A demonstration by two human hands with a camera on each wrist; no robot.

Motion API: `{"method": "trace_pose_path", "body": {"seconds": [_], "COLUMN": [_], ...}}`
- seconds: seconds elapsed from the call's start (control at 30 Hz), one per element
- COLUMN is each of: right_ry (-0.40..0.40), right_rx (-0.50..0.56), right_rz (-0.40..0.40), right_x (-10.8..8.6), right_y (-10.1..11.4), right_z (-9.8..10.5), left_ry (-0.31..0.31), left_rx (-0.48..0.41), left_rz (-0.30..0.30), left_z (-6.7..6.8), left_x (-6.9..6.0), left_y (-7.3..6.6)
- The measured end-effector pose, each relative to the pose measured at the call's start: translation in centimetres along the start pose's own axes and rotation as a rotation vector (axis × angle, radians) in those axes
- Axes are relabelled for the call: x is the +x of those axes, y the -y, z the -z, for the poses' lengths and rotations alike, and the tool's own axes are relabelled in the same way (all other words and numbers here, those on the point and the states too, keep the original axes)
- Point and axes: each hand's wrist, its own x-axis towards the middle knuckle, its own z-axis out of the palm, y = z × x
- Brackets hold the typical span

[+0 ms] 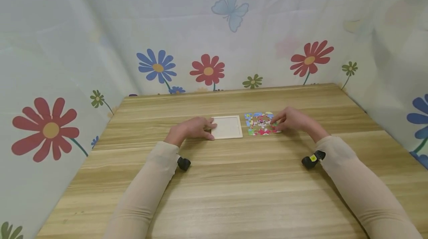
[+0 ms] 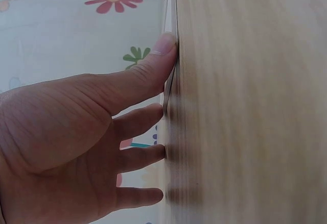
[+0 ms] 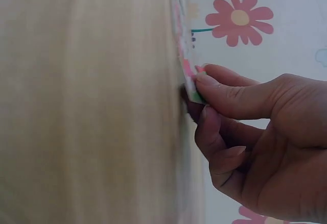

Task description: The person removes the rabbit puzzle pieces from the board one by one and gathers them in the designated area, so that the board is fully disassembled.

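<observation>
A shallow pale wooden puzzle frame [image 1: 227, 127] lies flat on the table, showing its plain inside. My left hand [image 1: 195, 127] is at its left edge, thumb and fingertips touching. In the left wrist view the fingers of the left hand [image 2: 76, 147] are nearly straight. Right of the frame is a colourful jigsaw puzzle [image 1: 260, 124] with a cartoon animal on it. My right hand [image 1: 291, 119] pinches its right edge between thumb and fingers. In the right wrist view, the right hand [image 3: 265, 127] holds a corner of the puzzle [image 3: 186, 66]; whether that is a single piece I cannot tell.
The wood-grain table [image 1: 214, 194] extends all around. A white curtain [image 1: 187, 19] printed with flowers and a butterfly hangs behind it and at both sides. A black strap-on camera [image 1: 183, 163] sits at the left wrist, another camera [image 1: 311, 160] at the right.
</observation>
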Motion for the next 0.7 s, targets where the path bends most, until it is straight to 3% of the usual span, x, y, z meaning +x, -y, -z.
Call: {"method": "trace_pose_path", "body": {"seconds": [0.53,0.7], "right_ry": [-0.005,-0.019], "right_rx": [-0.033,-0.019], "right_rz": [0.023,-0.023], "right_x": [0.34,0.10], "right_y": [0.09,0.19], "right_z": [-0.77,-0.41], "left_ry": [-0.005,-0.002], "left_rx": [0.009,0.016], "left_rz": [0.010,0.009], "left_z": [-0.04,0.07], "left_x": [0.29,0.20], "left_y": [0.13,-0.06]}}
